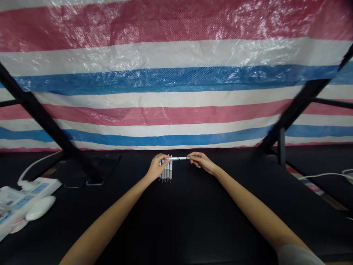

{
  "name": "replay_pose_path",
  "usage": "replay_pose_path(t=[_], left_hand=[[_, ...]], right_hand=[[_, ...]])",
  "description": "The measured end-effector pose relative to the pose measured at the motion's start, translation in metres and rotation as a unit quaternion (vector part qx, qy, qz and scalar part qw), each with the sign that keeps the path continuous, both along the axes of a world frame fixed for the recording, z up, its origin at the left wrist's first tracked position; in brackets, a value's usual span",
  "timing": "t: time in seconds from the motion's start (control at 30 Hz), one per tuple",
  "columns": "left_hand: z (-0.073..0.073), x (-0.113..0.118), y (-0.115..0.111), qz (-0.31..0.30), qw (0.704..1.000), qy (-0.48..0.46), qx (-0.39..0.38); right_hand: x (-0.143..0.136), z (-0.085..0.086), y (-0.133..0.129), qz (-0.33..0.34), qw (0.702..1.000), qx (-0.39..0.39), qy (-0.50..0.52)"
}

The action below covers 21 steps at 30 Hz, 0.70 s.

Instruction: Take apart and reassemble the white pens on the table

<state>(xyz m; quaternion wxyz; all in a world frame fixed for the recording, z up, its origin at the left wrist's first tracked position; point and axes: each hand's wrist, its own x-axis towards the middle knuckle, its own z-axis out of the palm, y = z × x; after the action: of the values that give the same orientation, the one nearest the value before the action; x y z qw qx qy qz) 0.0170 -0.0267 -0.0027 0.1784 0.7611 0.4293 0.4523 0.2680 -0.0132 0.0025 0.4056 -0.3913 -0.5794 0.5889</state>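
Observation:
A white pen (179, 158) is held level between my two hands above the black surface. My left hand (157, 167) pinches its left end. The fingertips of my right hand (202, 162) close on the darker right end. Just below and behind my left hand, several white and grey pens (168, 174) lie side by side in a row, pointing toward me. My left fingers cover the upper parts of some of them.
A white power strip (35, 191) with plugs and a white computer mouse (40, 208) are at the left. Black frame legs (55, 127) slant down on both sides. A striped plastic sheet (176, 117) hangs behind. White cables (325, 176) lie at the right.

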Motion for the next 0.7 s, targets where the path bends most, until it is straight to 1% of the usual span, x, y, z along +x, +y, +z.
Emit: replay_pose_path(t=[0.23, 0.43, 0.6, 0.7], left_hand=[[-0.0022, -0.0012, 0.0029, 0.003, 1.000, 0.007, 0.006], [-0.0041, -0.0014, 0.0045, 0.010, 0.999, 0.027, -0.017], [-0.0023, -0.0009, 0.0031, 0.026, 0.999, 0.022, -0.013], [-0.0022, -0.0002, 0.0020, 0.019, 1.000, 0.012, -0.008]], right_hand=[[0.0004, -0.0039, 0.0014, 0.009, 1.000, 0.018, -0.005], [0.0005, -0.0024, -0.0003, 0.010, 1.000, 0.009, -0.016], [0.0004, 0.0000, -0.0008, -0.009, 1.000, -0.008, 0.016], [0.0009, 0.0009, -0.0005, -0.015, 0.999, -0.021, 0.038]])
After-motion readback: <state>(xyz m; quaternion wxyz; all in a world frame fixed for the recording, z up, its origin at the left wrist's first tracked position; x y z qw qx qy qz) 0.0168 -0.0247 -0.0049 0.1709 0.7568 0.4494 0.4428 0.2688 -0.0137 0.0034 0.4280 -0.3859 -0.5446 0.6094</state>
